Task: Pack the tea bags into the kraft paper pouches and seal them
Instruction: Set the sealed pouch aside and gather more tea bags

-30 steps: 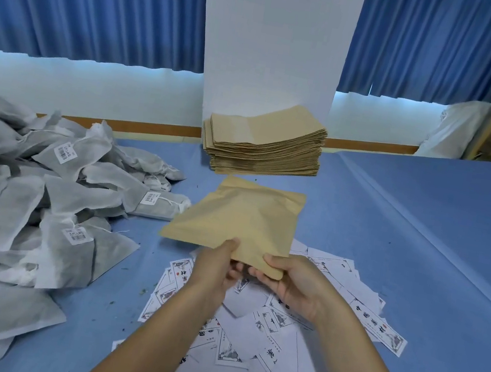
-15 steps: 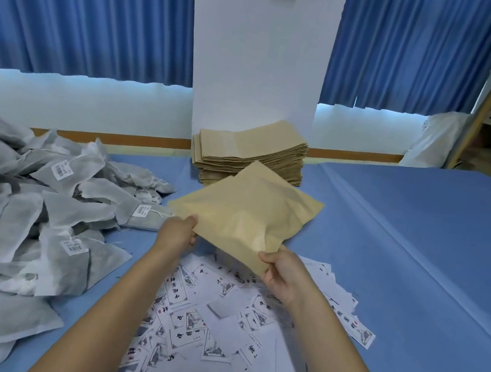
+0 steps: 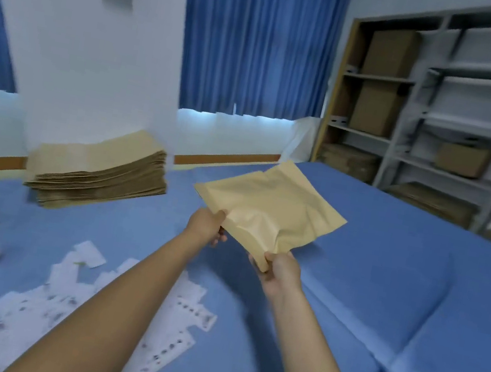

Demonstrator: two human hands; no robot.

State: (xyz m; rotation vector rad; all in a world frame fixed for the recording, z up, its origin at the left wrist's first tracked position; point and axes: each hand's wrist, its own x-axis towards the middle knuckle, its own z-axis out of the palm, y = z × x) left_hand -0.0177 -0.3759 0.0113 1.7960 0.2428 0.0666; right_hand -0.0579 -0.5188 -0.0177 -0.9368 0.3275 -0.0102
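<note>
**Right of pouch stack (image 3: 97,170): kraft pouch (image 3: 269,209) held in both hands**

Pouch is off the table (image 3: 385,274), right of stack, nearer wearer; mid-panel bulged. L hand (image 3: 207,223) pinches its left edge; R hand (image 3: 280,268) grips near corner. Judged light, thin paper, creases easily; contents prob. soft. Rec.: hold at edges/corners, not on bulge. Which end is the mouth: cannot tell.
</note>
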